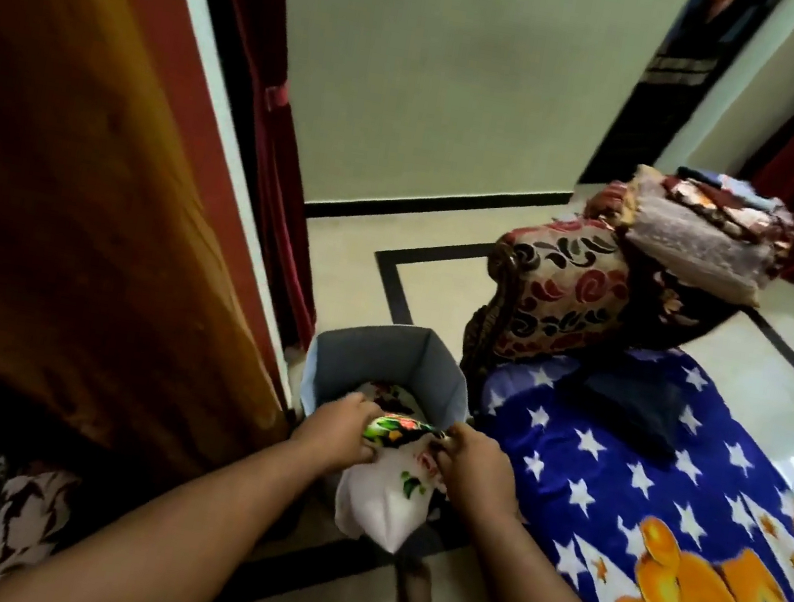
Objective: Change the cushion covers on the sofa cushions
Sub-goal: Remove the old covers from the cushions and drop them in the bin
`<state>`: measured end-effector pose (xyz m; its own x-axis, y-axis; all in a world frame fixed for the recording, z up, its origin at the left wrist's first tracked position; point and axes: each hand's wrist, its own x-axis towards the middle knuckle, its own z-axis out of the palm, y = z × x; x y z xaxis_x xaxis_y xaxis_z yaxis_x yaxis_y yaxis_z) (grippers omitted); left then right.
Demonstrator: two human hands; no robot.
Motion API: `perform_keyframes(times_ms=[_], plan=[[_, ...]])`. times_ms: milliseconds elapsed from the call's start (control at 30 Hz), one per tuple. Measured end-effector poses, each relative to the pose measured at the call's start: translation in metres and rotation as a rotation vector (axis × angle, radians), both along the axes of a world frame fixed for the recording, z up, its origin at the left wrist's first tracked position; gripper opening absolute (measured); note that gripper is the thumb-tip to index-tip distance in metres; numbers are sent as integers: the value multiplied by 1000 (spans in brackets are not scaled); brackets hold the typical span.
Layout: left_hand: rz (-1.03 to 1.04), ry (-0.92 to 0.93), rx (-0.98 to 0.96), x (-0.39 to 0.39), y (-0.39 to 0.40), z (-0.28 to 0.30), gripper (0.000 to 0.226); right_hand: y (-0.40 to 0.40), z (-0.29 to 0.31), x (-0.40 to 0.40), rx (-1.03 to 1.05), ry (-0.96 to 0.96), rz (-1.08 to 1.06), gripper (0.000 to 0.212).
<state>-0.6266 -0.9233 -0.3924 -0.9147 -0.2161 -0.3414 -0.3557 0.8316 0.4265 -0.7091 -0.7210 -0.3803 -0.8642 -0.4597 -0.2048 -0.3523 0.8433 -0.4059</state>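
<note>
A floral cushion cover [398,428], black with bright flowers outside and white inside, hangs between my two hands over the near rim of a grey fabric basket [391,359]. My left hand [338,429] grips its left edge. My right hand [471,461] pinches its right edge. The white part of the cover [378,506] droops below my hands, outside the basket. More patterned cloth lies inside the basket, partly hidden by my hands.
A wooden door [63,196] stands close on the left. A patterned sofa [566,301] with folded blankets [707,230] stacked on top is at the right. A blue starred blanket [639,495] covers the floor, with a dark cushion [628,405] on it. My foot [412,600] is below.
</note>
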Motion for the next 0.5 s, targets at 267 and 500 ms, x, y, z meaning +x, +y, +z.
perform_keyframes(times_ms=[267, 500], plan=[[347, -13, 7, -102, -21, -27, 56, -58, -56, -140, -135, -187, 126, 18], [520, -50, 55, -156, -22, -79, 63, -89, -118, -202, -255, -327, 71, 18]])
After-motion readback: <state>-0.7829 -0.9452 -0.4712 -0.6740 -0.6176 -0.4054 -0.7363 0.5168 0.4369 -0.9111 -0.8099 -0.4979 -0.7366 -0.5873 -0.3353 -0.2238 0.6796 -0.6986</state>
